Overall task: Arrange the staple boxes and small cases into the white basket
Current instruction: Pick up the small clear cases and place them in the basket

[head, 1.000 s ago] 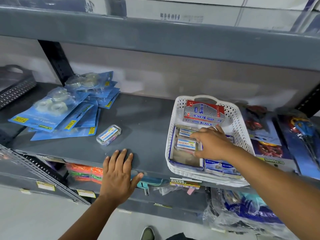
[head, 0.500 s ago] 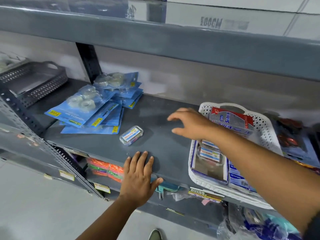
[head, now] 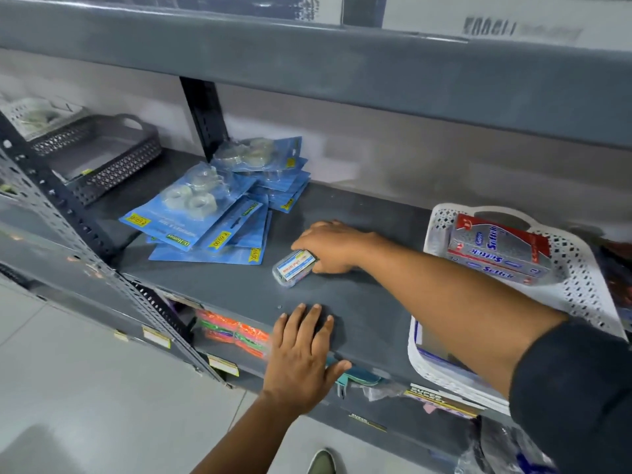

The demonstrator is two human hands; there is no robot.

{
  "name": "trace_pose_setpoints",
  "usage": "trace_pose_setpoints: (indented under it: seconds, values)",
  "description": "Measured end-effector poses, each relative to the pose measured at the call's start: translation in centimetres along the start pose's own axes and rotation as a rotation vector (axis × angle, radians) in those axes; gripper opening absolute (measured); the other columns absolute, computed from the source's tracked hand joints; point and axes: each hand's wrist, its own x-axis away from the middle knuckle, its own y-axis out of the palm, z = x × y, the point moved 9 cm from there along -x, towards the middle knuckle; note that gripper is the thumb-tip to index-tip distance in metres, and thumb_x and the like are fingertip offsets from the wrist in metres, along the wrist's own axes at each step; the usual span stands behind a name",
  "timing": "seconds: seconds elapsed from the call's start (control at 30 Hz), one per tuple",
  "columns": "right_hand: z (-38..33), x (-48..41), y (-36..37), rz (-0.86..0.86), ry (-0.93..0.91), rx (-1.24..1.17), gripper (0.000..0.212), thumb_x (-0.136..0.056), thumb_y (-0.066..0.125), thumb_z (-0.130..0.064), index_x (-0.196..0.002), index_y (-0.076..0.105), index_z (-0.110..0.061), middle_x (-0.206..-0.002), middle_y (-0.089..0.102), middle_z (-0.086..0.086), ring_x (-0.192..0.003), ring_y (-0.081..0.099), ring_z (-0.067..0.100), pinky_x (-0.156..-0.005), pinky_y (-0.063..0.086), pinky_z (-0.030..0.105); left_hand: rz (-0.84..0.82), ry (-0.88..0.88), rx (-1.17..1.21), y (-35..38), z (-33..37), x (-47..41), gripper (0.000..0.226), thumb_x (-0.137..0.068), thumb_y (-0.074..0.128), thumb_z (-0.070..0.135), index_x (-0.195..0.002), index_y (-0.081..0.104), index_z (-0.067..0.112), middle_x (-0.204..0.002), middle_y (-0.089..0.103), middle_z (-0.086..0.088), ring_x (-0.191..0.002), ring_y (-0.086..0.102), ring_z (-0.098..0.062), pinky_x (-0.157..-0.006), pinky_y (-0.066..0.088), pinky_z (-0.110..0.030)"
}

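A small clear plastic case (head: pixel 293 267) with a white and blue label lies on the grey shelf (head: pixel 359 302). My right hand (head: pixel 333 246) rests over its right end, fingers curled around it. The white perforated basket (head: pixel 581 289) stands at the right of the shelf, and a red and silver box (head: pixel 497 256) leans across its far end. My forearm hides most of what lies inside the basket. My left hand (head: pixel 302 357) lies flat on the shelf's front edge, fingers spread, holding nothing.
A pile of blue tape blister packs (head: pixel 219 213) lies left of the case. A dark grey perforated tray (head: pixel 106 159) sits at far left behind a slotted upright (head: pixel 68 213). The upper shelf (head: pixel 307 73) hangs low overhead. Bright packets (head: pixel 236 335) fill the shelf below.
My right hand left the basket, swept left across the shelf and came down on the small clear case. My left hand stayed on the shelf edge.
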Motion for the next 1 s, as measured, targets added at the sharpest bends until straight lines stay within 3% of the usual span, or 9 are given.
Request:
trace_pose_setpoints:
  seconds: [0.17,0.3,0.43,0.57,0.73,1.0]
  values:
    - [4.3,8.4,-4.2,0.264,0.167,-0.284,0.041,-0.070,0.072,-0.032,-0.109,0.066,-0.022,-0.104,0.067,0.005,-0.101,0.058,0.027,-0.087,0.047,0.038,0.057,0.017,-0.008,0.0,-0.1,0.0,0.071,-0.085,0.044,0.067,-0.128,0.057,0.012,-0.138,0.057,-0.013,-0.129,0.048,-0.037,-0.109,0.029,-0.053]
    - [7.6,19.8,-3.8,0.416,0.366,-0.453,0.055,-0.068,0.083,-0.028,-0.120,0.066,-0.022,-0.114,0.058,-0.001,-0.105,0.055,0.013,-0.095,0.042,0.027,0.137,0.045,0.001,-0.2,0.0,0.1,0.070,-0.085,0.045,0.064,-0.129,0.053,0.011,-0.136,0.056,-0.017,-0.127,0.044,-0.039,-0.108,0.030,-0.056]
    - [9.1,28.3,0.9,0.298,0.545,-0.414,0.060,-0.068,0.083,-0.041,-0.123,0.065,-0.027,-0.110,0.050,-0.013,-0.109,0.049,0.008,-0.100,0.041,0.031,0.119,0.048,-0.019,0.2,0.2,0.0,0.071,-0.084,0.045,0.063,-0.131,0.049,0.010,-0.136,0.055,-0.019,-0.128,0.043,-0.040,-0.108,0.030,-0.058]
    - [8.2,30.7,5.0,0.169,0.609,-0.393,0.062,-0.069,0.077,-0.051,-0.126,0.062,-0.032,-0.111,0.050,-0.017,-0.115,0.050,0.010,-0.104,0.039,0.030,0.103,0.040,-0.032,0.1,0.3,0.0,0.071,-0.083,0.045,0.062,-0.128,0.053,0.007,-0.135,0.056,-0.021,-0.127,0.044,-0.042,-0.107,0.029,-0.057]
    - [7.3,29.8,6.5,0.168,0.642,-0.409,0.061,-0.074,0.074,-0.049,-0.130,0.058,-0.031,-0.130,0.054,-0.009,-0.124,0.045,0.015,-0.109,0.032,0.034,0.024,0.008,-0.046,-0.1,0.3,0.0,0.072,-0.086,0.039,0.063,-0.130,0.052,0.008,-0.136,0.055,-0.020,-0.129,0.044,-0.042,-0.108,0.029,-0.057]
    - [7.7,30.1,6.3,0.158,0.685,-0.456,0.057,-0.068,0.080,-0.052,-0.119,0.060,-0.039,-0.123,0.057,-0.015,-0.120,0.043,0.014,-0.104,0.033,0.034,-0.064,-0.031,-0.041,-0.4,0.5,0.0,0.073,-0.088,0.031,0.065,-0.130,0.053,0.009,-0.138,0.055,-0.018,-0.130,0.044,-0.041,-0.110,0.028,-0.056]
